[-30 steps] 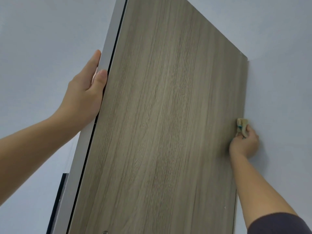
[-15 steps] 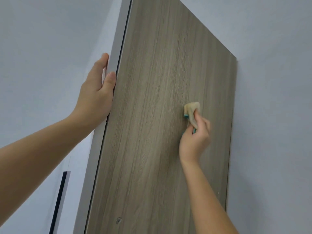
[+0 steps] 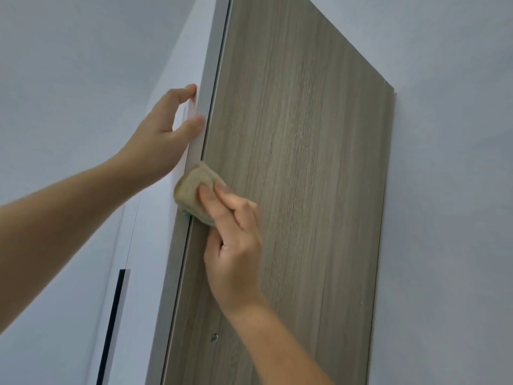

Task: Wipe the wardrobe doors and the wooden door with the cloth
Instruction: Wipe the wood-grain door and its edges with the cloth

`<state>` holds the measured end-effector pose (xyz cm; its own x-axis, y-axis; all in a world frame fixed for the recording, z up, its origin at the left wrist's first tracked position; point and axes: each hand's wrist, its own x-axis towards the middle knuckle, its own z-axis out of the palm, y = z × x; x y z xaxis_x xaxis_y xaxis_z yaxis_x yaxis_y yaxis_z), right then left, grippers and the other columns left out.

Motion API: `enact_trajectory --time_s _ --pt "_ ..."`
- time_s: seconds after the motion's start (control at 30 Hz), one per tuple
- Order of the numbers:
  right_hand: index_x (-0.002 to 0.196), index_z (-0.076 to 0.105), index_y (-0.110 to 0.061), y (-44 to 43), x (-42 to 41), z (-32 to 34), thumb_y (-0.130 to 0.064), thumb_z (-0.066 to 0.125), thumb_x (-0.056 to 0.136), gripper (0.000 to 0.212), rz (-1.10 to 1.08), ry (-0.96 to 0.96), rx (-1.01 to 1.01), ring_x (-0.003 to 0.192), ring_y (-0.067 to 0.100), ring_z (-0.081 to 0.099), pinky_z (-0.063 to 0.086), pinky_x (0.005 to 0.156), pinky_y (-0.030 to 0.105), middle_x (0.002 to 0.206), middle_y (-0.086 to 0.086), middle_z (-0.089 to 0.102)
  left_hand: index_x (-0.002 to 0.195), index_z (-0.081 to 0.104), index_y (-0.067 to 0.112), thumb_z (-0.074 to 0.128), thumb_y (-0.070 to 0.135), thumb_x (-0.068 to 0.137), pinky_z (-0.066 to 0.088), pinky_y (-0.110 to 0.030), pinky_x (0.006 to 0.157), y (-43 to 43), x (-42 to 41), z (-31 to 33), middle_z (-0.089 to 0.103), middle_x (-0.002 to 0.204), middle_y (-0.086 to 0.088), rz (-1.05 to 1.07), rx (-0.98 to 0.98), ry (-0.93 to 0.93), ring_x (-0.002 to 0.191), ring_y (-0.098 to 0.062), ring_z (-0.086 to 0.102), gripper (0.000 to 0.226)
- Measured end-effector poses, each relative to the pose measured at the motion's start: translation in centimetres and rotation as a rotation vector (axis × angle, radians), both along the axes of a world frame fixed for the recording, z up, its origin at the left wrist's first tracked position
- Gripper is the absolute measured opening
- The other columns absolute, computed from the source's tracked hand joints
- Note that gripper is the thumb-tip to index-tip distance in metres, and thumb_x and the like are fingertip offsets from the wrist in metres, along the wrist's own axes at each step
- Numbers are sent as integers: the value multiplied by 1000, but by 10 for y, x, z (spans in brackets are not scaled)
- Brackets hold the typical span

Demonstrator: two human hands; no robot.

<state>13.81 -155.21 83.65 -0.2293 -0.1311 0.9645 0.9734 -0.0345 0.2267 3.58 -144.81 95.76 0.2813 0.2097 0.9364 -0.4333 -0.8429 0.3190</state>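
Nearest is my right hand point(image 3: 236, 245). Two fingers lie flat over the folded cloth point(image 3: 191, 190) and the thumb nips its lower edge, so it's grasped and pressed at once. That keeps it from sliding down a vertical face. The cloth sits at the left margin of the wood-grain door point(image 3: 305, 190), overlapping its grey edge strip point(image 3: 173, 273), w/ a bit of teal showing underneath.

Just above, my left hand point(image 3: 161, 140) clasps that same edge, thumb on the strip and fingertips hooked behind. I reckon that's to stop the panel swinging away under wiping pressure.

Lower on the panel there's a small round fitting point(image 3: 214, 337) (prob. a screw head, too small to tell). Further left is a white wardrobe door point(image 3: 69, 273) w/ a black handle strip point(image 3: 111, 315), and beyond the panel's right side, the wall point(image 3: 458, 190).

Count: 2 hands, 1 cloth, 1 wood-grain door, 1 white door, 1 handle strip, 1 fitting.
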Motion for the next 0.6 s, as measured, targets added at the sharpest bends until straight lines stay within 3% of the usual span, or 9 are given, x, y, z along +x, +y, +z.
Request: enact_trajectory --time_s 0.1,0.27,0.37,0.47,0.6 --pt "123 65 -2 -4 7 -4 -2 48 100 28 15 -79 -22 106 26 59 51 93 35 115 12 64 153 25 29 38 34 105 14 -33 122 -5 3 -13 25 158 17 1 -13 -24 146 2 16 51" --pt "121 65 -2 -22 35 -1 -2 45 100 29 0 -58 -1 106 27 59 50 94 37 114 13 64 156 12 24 27 29 107 5 -16 119 -20 14 -58 11 161 17 24 -95 -80 146 6 5 51" --pt "117 67 0 -46 72 1 12 47 87 38 -47 80 82 108 25 59 45 100 28 115 4 59 156 8 25 26 27 107 4 -7 114 -28 17 -77 8 161 20 39 -126 -67 145 8 3 52" --pt "113 67 4 -71 114 7 23 45 75 48 -66 244 167 112 23 59 42 103 23 114 4 57 156 8 25 26 28 107 6 -7 115 -36 19 -84 10 160 20 30 -182 -66 142 12 5 53" --pt "115 65 5 -109 174 14 19 45 74 48 -95 461 308 106 9 54 46 96 20 113 15 59 156 10 23 31 28 106 8 12 95 -37 20 -84 16 160 16 71 -178 -87 132 21 11 55"
